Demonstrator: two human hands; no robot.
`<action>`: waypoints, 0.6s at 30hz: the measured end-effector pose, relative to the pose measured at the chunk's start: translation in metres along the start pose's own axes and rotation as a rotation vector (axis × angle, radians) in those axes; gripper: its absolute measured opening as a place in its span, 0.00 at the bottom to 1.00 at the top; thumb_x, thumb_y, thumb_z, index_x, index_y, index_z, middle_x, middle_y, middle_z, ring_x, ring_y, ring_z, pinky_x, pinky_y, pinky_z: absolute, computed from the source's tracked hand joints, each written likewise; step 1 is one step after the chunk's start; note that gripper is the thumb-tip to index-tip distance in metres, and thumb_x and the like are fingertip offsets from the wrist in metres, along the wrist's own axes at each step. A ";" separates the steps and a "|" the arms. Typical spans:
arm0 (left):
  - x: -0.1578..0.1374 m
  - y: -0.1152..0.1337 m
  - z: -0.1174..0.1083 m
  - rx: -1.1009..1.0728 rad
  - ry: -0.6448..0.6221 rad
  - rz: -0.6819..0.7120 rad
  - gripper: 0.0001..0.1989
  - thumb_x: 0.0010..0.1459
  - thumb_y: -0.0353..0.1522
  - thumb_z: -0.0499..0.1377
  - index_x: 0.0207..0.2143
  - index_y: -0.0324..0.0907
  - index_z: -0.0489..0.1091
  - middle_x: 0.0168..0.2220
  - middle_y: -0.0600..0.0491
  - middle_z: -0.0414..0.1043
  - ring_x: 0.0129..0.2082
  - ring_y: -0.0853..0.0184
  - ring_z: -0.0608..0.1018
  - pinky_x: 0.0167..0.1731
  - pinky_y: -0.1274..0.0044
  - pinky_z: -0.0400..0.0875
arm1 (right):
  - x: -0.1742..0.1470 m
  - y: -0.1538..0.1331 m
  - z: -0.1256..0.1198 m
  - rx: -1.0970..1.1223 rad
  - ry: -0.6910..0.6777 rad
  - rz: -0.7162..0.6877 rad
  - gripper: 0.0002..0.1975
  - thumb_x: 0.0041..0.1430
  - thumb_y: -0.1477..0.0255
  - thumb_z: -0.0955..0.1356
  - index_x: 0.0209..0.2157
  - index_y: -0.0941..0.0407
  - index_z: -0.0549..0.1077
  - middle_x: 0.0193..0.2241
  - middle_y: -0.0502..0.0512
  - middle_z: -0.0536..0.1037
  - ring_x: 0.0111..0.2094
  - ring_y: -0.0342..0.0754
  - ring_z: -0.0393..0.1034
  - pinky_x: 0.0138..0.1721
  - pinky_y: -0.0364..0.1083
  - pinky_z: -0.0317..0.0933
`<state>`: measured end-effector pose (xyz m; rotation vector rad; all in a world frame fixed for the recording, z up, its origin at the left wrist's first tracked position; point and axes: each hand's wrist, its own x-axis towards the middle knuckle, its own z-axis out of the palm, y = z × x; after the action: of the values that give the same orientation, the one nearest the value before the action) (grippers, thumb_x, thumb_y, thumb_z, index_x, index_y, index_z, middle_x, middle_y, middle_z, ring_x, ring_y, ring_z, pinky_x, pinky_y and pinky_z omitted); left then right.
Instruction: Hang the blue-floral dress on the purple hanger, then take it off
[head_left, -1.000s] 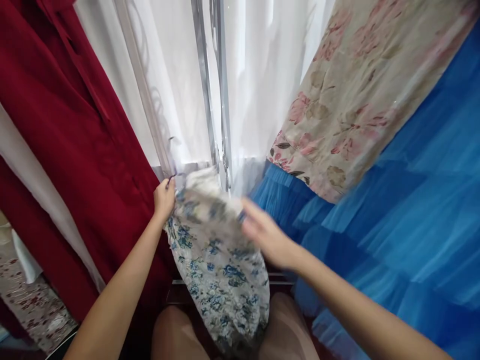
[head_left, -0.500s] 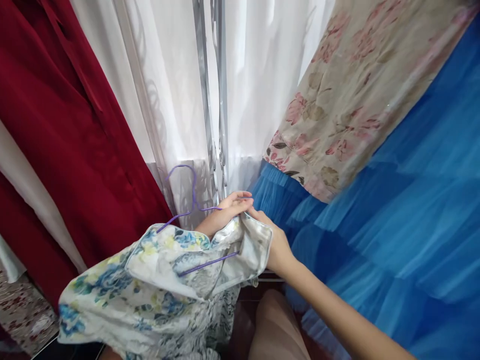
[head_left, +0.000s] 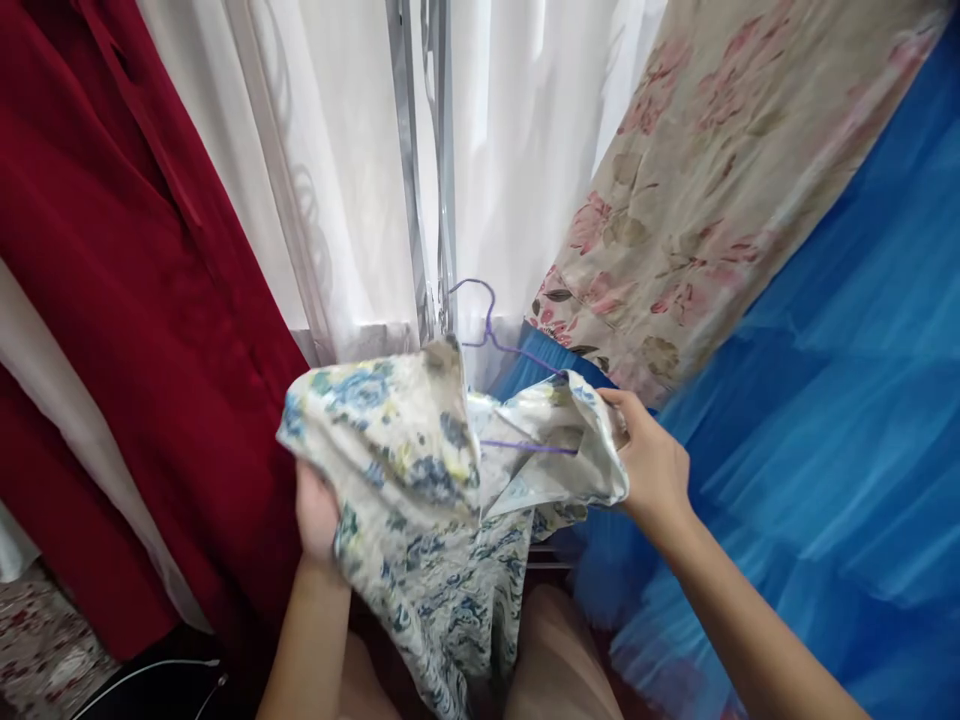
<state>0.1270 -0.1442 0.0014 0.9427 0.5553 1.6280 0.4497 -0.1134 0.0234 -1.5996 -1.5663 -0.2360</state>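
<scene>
A white dress (head_left: 427,560) with blue and yellow flowers hangs between my two hands, its neckline spread. Inside it sits a purple wire hanger (head_left: 489,325); the hook rises above the collar and the lower bar shows through the neck opening. My left hand (head_left: 315,508) grips the dress at its left shoulder side, fingers partly hidden behind the cloth. At the other shoulder, my right hand (head_left: 651,455) pinches the fabric edge, with the thumb on top and the other fingers behind.
Dark red cloth (head_left: 217,350) hangs at the left, white curtains (head_left: 352,200) behind. A grey metal pole (head_left: 442,180) stands in the middle. To the right hang a beige floral garment (head_left: 660,220) and a blue tulle dress (head_left: 810,450). A white cable (head_left: 150,668) lies lower left.
My left hand has come out from the neckline and moved left to the dress's shoulder. My right hand has shifted right. The hanger and dress have moved right and the cloth is spread wider.
</scene>
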 end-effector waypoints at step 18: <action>-0.077 -0.092 -0.057 0.133 0.466 -0.317 0.25 0.54 0.35 0.68 0.54 0.42 0.69 0.54 0.45 0.74 0.59 0.54 0.72 0.61 0.63 0.63 | 0.005 -0.011 0.007 0.106 0.022 -0.495 0.37 0.52 0.65 0.70 0.64 0.52 0.61 0.59 0.64 0.67 0.61 0.67 0.58 0.59 0.64 0.54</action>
<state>0.1387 -0.1863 -0.1248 0.5279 1.0862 1.5326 0.4379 -0.1065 0.0276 -1.1045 -1.9060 -0.4264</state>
